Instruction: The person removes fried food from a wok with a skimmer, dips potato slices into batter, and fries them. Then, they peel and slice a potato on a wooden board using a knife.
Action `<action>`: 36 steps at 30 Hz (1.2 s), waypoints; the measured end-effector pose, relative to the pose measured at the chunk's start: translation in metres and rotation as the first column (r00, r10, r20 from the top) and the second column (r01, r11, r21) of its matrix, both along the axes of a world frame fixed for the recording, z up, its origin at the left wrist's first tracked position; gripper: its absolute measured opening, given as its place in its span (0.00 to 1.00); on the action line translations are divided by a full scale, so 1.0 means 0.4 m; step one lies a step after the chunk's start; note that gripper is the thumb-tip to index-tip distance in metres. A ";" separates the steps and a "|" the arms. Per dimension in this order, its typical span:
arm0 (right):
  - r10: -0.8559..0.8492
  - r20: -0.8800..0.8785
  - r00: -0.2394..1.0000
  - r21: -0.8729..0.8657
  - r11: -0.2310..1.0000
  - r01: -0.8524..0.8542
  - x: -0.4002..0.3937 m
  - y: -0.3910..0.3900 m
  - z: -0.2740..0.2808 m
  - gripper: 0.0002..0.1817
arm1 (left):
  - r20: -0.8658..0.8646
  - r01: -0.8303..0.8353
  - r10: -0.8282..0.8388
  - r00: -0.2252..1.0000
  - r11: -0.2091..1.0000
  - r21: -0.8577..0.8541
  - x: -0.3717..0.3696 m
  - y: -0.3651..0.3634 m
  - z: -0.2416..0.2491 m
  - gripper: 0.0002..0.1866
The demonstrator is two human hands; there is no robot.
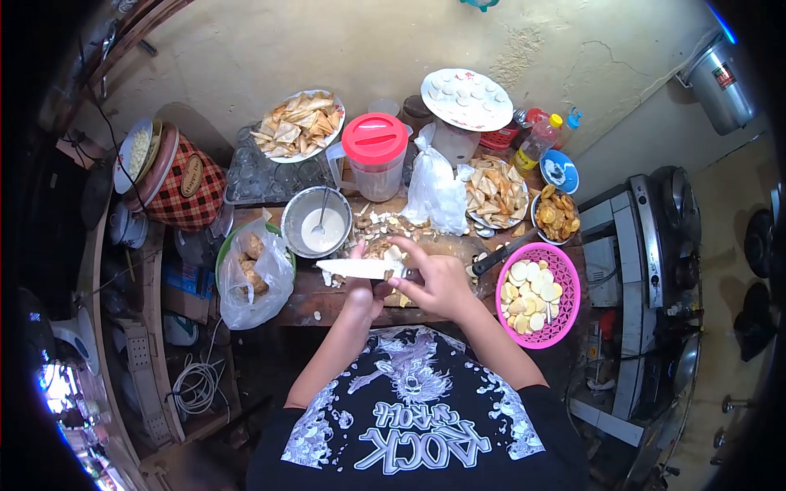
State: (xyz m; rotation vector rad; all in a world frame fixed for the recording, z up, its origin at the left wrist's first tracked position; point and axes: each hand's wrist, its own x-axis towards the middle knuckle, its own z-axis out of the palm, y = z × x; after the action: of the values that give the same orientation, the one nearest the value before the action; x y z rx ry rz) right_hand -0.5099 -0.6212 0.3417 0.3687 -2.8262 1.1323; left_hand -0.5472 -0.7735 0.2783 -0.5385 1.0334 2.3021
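My right hand (442,282) is closed around a knife, its pale blade (352,268) pointing left across my other hand. Below and behind that blade is my left hand (363,301), partly covered by it; its fingers look curled, but what they hold is hidden. Peelings and scraps (385,222) are scattered on the wooden board just beyond both hands. A second knife with a black handle (494,257) lies right of my right hand. Farther right, a pink basket (577,288) contains pale round slices (536,288).
A metal pot (286,217) of white batter with a spoon stands at left, near a plastic bag (282,290) of brown tubers. Behind are a red-lidded pitcher (375,159), a white bag (434,192), plates of folded pastries (299,127) and a bowl of fried slices (557,217).
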 end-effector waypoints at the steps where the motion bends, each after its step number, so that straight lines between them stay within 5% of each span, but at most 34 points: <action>1: 0.025 -0.026 0.999 0.037 0.999 -0.024 0.004 0.001 0.004 0.33 | 0.017 -0.022 0.023 1.000 0.999 -0.044 0.002 0.007 0.016 0.23; 16: 0.124 -0.260 0.958 0.226 0.972 -0.065 0.005 0.014 0.030 0.30 | -0.030 0.134 -0.130 0.991 0.972 0.191 -0.015 0.002 0.070 0.20; 19: 0.115 -0.265 0.957 0.256 0.966 -0.045 0.008 0.005 0.037 0.28 | -0.008 0.106 -0.106 0.994 0.984 0.146 -0.016 0.008 0.082 0.20; 22: 0.067 -0.287 0.956 0.253 0.968 0.008 0.014 -0.013 0.047 0.28 | 0.062 -0.028 0.035 0.997 0.993 -0.111 -0.010 0.055 0.160 0.21; 25: 0.021 -0.306 0.952 0.240 0.969 0.056 0.018 -0.027 0.044 0.26 | -0.044 0.119 -0.117 0.992 0.992 0.040 -0.010 0.011 0.120 0.20; 28: -0.036 -0.289 0.957 0.181 0.979 0.091 0.007 -0.031 0.044 0.26 | -0.126 0.115 -0.120 0.985 0.992 -0.050 0.002 0.026 0.098 0.19; 32: -0.009 -0.187 0.982 0.097 0.995 0.027 -0.003 -0.012 0.079 0.28 | -0.238 0.036 -0.063 0.969 0.993 -0.116 0.016 0.033 0.115 0.17; 33: 0.005 -0.155 0.988 0.076 0.997 0.007 0.000 -0.005 0.085 0.29 | -0.327 -0.117 0.085 0.941 0.990 -0.078 0.010 0.050 0.108 0.18; 36: 0.057 -0.108 0.993 0.050 0.997 -0.052 0.004 0.010 0.094 0.30 | -0.263 -0.074 0.061 0.963 0.997 -0.039 -0.004 0.034 0.119 0.18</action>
State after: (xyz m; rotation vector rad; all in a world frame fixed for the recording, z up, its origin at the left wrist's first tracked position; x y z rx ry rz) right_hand -0.5083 -0.6173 0.3791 0.4978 -2.7668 1.0232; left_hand -0.5490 -0.7601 0.3260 -0.2964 1.2127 2.4619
